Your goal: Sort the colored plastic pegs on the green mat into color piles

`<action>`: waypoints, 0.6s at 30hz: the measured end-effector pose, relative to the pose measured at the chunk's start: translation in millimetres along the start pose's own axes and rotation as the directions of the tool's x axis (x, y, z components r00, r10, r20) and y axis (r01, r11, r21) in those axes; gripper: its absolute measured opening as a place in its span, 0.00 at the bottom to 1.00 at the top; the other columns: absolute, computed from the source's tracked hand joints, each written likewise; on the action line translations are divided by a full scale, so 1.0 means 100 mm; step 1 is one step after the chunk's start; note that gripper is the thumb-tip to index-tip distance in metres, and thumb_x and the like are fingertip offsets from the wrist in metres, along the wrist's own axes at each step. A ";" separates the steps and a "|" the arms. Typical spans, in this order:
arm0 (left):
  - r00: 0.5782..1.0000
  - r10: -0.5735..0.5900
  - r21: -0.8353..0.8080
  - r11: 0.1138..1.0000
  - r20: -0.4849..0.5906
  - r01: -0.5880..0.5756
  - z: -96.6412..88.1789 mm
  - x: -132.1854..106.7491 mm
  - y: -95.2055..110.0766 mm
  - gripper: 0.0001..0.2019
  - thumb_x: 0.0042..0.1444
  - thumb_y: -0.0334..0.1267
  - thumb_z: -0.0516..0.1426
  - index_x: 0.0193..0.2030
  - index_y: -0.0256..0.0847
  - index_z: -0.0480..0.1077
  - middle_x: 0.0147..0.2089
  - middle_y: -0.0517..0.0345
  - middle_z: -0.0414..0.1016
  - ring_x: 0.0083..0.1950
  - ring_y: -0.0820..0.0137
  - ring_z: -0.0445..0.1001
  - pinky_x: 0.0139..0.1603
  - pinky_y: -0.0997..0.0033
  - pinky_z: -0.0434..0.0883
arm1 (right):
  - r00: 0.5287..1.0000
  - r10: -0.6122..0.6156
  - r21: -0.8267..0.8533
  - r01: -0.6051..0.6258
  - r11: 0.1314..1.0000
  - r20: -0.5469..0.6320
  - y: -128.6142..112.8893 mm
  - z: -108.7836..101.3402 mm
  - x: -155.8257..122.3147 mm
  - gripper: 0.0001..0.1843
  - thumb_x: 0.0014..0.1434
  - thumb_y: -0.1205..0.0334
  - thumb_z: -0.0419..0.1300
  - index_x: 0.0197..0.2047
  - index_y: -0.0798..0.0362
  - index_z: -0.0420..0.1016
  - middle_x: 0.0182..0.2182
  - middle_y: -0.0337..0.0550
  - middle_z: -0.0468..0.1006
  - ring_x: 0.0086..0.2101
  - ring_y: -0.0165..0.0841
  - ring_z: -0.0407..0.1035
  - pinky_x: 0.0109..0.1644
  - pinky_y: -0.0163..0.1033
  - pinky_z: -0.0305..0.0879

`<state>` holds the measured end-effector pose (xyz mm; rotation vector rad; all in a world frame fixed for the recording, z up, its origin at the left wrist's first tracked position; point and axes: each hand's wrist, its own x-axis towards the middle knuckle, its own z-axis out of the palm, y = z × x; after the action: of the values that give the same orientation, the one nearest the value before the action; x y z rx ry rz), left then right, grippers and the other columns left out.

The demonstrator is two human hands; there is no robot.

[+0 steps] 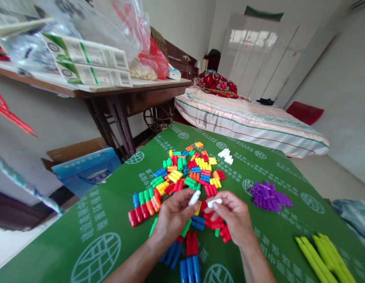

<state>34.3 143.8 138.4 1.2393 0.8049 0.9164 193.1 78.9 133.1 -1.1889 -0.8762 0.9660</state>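
Observation:
My left hand (175,214) pinches a small white plastic toy piece (194,197) between thumb and fingers, tilted upward. Facing it, my right hand (235,216) holds another white plastic toy piece (214,203), lying nearly level. The two pieces are apart. Beneath and beyond both hands spreads a pile of similar tube-like toy pieces (201,162) in red, yellow, blue, green and orange, partly hidden by my hands. Several joined red, green and orange pieces (144,204) lie left of my left hand. A small heap of white pieces (225,155) rests farther back.
Purple pieces (268,195) and long lime-green pieces (324,255) lie to the right on the green-covered table (117,243). At the left, boxes (91,63) and plastic bags crowd a sewing-machine table (159,88). Behind stands a bed (253,118); a blue box (85,171) is low at left.

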 end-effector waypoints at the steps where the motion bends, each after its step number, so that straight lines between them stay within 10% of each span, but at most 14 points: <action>1: 0.998 -0.059 -0.101 0.993 0.001 0.059 0.01 0.00 0.04 0.19 0.43 0.39 0.66 0.43 0.38 0.74 0.39 0.55 0.79 0.41 0.65 0.76 0.41 0.68 0.72 | 1.000 -0.001 -0.038 0.002 0.999 0.021 -0.01 0.03 -0.02 0.14 0.50 0.52 0.66 0.32 0.54 0.74 0.27 0.42 0.78 0.25 0.31 0.71 0.27 0.34 0.69; 9: 0.978 -0.184 -0.400 0.893 0.094 0.206 0.03 -0.02 0.11 0.17 0.47 0.40 0.66 0.44 0.38 0.76 0.43 0.49 0.80 0.43 0.64 0.77 0.47 0.65 0.72 | 0.998 0.002 -0.152 0.007 0.988 0.059 0.02 0.29 -0.08 0.10 0.47 0.60 0.68 0.30 0.52 0.71 0.22 0.33 0.73 0.23 0.26 0.63 0.25 0.30 0.61; 18: 0.970 -0.185 -0.370 0.900 0.157 0.231 0.08 -0.06 0.02 0.14 0.49 0.41 0.64 0.41 0.35 0.76 0.39 0.50 0.79 0.39 0.67 0.77 0.44 0.68 0.72 | 1.000 -0.016 -0.188 0.021 0.982 0.027 0.02 0.31 -0.09 0.11 0.49 0.59 0.66 0.29 0.51 0.67 0.19 0.32 0.71 0.21 0.26 0.62 0.24 0.30 0.58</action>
<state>38.6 135.4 141.9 0.8346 0.6114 0.7726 160.8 81.0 135.6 -1.3286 -1.0146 0.8995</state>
